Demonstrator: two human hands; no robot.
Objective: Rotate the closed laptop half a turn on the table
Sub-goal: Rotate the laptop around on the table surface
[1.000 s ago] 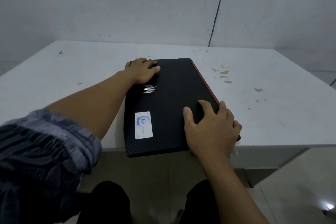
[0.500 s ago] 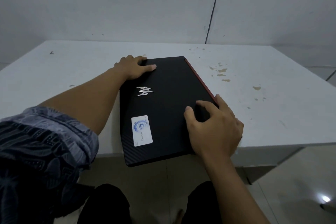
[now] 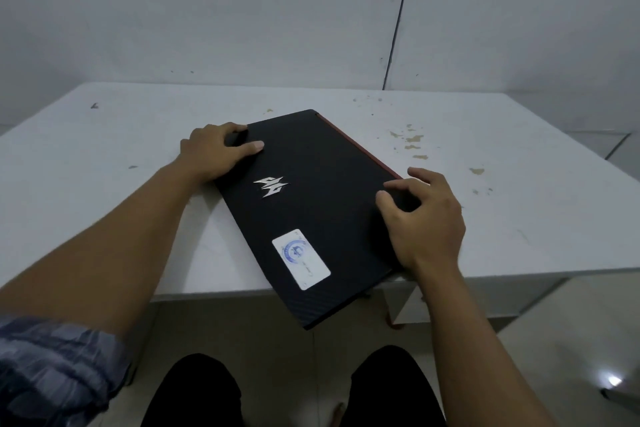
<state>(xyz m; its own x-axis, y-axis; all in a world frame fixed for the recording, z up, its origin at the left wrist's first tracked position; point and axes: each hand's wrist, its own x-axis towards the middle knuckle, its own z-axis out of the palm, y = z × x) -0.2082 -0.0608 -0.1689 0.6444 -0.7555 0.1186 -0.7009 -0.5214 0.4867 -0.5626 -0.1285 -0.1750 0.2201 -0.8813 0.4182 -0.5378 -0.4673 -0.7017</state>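
A closed black laptop (image 3: 322,204) with a silver logo, a white sticker and a red trim along its right edge lies skewed on the white table (image 3: 104,163). Its near corner sticks out past the table's front edge. My left hand (image 3: 214,149) grips the laptop's far left corner, thumb on the lid. My right hand (image 3: 422,218) rests on the lid at the right edge, fingertips pressing down and fingers curled over the red side.
A pale wall stands right behind the table, with a dark vertical seam (image 3: 398,17). Brown stains (image 3: 412,142) mark the tabletop to the right of the laptop. My knees (image 3: 201,392) are below the table's front edge, above a tiled floor.
The laptop has turned counter-clockwise as seen from above: its near end swung right and out over the front edge. Both hands moved with it.
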